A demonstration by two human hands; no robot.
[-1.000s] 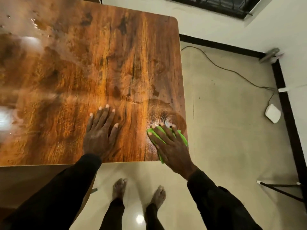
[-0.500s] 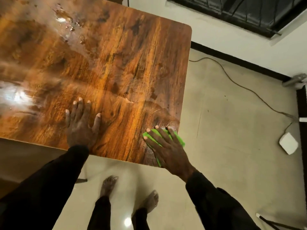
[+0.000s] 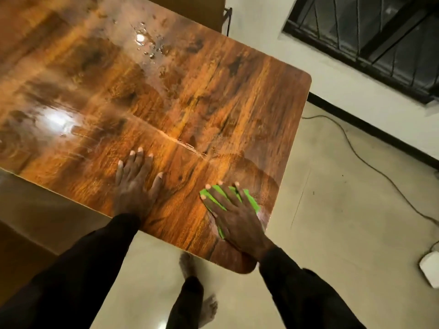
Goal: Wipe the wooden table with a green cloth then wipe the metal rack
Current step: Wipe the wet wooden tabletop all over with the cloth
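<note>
The glossy wooden table (image 3: pixel 213 96) fills the upper left, with water drops (image 3: pixel 152 46) near its far side and a damp smear by its near right corner. My right hand (image 3: pixel 234 216) lies flat with spread fingers, pressing the green cloth (image 3: pixel 251 200) onto the table near that corner; most of the cloth is hidden under the hand. My left hand (image 3: pixel 136 186) rests flat on the tabletop to the left, fingers straight. The metal rack is not clearly in view.
A barred dark window (image 3: pixel 370 39) sits in the wall at upper right. A cable (image 3: pixel 370 162) runs across the tiled floor to a white box (image 3: pixel 430 269) at the right edge. My bare feet (image 3: pixel 209 307) stand below the table's near edge.
The view has swung left and up, showing more of the far table and the window. My right hand keeps rubbing the cloth near the near right corner; my left hand stays flat.
</note>
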